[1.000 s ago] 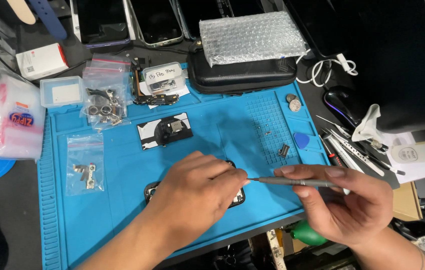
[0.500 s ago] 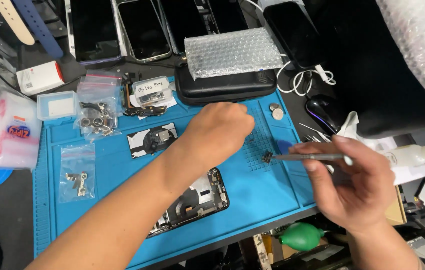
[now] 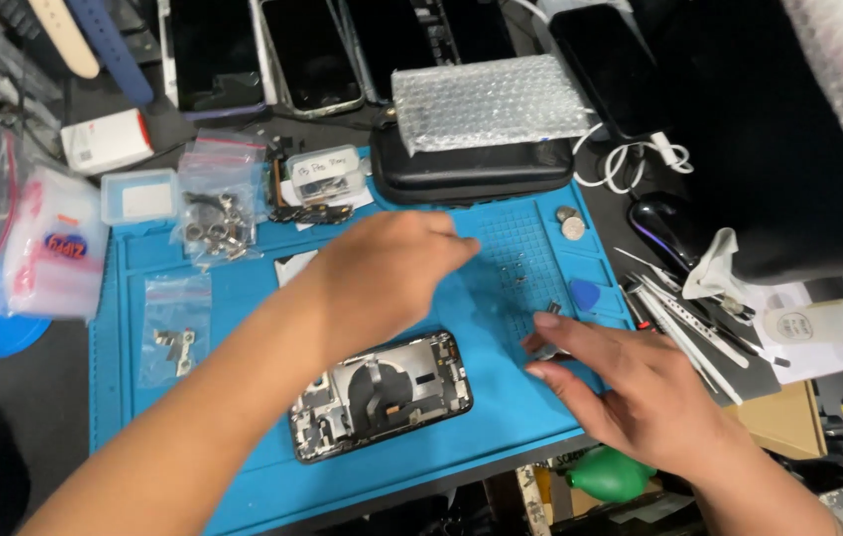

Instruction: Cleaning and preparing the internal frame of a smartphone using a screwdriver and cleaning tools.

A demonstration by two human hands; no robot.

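An opened phone [image 3: 382, 397] lies with its insides up on the blue work mat [image 3: 143, 397]. My left hand [image 3: 382, 273] reaches across the mat above the phone. Its blurred fingertips are over the mat's gridded parts area [image 3: 516, 263], back of the hand up, so what it holds is hidden. My right hand [image 3: 630, 397] rests low at the mat's right front. Thumb and forefinger are close together near a small metal bit on the mat, just below a small grey part [image 3: 552, 308]. No tool shows clearly in it.
A black case [image 3: 471, 174] topped with bubble wrap [image 3: 486, 99] sits behind the mat. Small bags of screws [image 3: 213, 223] lie at left, several phones [image 3: 213, 50] at the back. Hand tools [image 3: 679, 318], a blue pick [image 3: 585, 295], a white bottle [image 3: 828, 320] and a green blower [image 3: 605, 474] are at right.
My left hand has left the phone and swung up and right toward the gridded area. The thin metal tool seen in my right hand no longer shows, and that hand has dropped toward the mat.
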